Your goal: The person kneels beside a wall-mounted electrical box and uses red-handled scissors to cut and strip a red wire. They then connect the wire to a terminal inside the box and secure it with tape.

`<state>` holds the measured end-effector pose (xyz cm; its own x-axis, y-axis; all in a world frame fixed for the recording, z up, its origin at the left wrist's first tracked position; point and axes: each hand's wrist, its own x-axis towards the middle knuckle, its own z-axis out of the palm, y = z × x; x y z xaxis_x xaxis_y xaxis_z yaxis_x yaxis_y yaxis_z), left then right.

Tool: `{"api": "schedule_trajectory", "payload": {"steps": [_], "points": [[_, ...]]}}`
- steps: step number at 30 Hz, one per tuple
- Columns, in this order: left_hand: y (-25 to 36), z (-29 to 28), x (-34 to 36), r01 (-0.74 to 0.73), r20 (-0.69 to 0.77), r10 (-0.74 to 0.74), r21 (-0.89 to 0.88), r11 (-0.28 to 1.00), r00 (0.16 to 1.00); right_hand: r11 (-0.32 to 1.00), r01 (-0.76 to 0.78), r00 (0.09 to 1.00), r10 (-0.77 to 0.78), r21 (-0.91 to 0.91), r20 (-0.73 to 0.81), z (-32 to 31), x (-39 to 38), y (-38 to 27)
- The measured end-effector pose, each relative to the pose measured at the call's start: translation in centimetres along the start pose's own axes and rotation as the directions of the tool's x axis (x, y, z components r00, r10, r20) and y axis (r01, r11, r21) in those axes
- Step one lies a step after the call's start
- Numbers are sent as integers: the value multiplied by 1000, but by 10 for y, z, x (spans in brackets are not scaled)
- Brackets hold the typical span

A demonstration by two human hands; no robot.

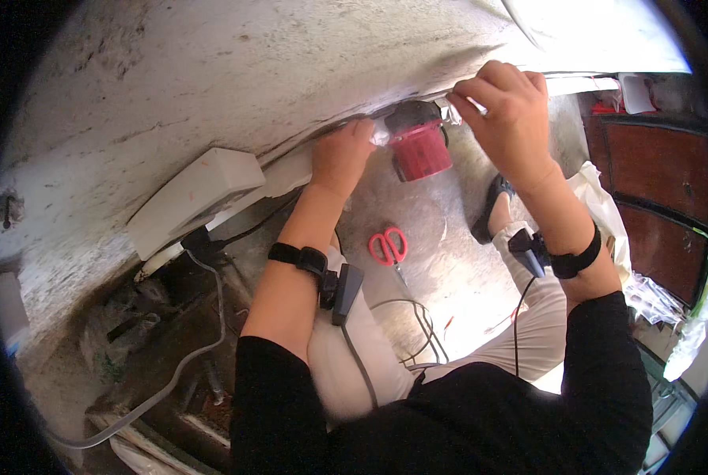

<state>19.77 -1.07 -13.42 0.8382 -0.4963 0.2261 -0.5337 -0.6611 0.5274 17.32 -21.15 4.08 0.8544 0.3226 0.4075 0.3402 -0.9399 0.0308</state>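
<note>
My left hand (344,154) is closed, its fingertips at a crumpled whitish piece (381,133) beside a red cylindrical object with a dark top (423,150). On the other side of that object, my right hand (508,119) is raised with thumb and fingers pinched together. Another bit of shiny whitish material (453,113) shows near its fingertips. What either hand grips is too small or hidden to make out. Whether the red object hangs or stands on something cannot be told. Red-handled scissors (388,247) lie on the floor below it.
A stained white wall (172,71) runs along the far side. To the left are a pale angular box (199,198) and a grey hose (187,356). Dark red cabinet doors (662,166) stand at right, near plastic bags (658,299). Cables (425,324) lie near my legs.
</note>
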Motion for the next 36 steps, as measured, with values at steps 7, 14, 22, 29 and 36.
{"api": "schedule_trajectory", "payload": {"steps": [7,14,22,29,36], "points": [[6,-5,4,80,137,-94,105,991,986,527,-503,846,460,685,268,55,-15,-29],[6,-7,-1,56,43,-59,70,996,997,760,-396,909,402,516,108,99,-29,-39],[9,-10,5,131,120,-136,49,990,984,887,-234,960,275,398,-49,81,-38,-32],[11,-13,6,134,116,-143,85,987,983,832,-306,935,355,463,-19,72,-56,-23],[17,-10,13,256,266,-293,167,952,918,-215,-774,197,812,595,550,129,-149,9]]}}
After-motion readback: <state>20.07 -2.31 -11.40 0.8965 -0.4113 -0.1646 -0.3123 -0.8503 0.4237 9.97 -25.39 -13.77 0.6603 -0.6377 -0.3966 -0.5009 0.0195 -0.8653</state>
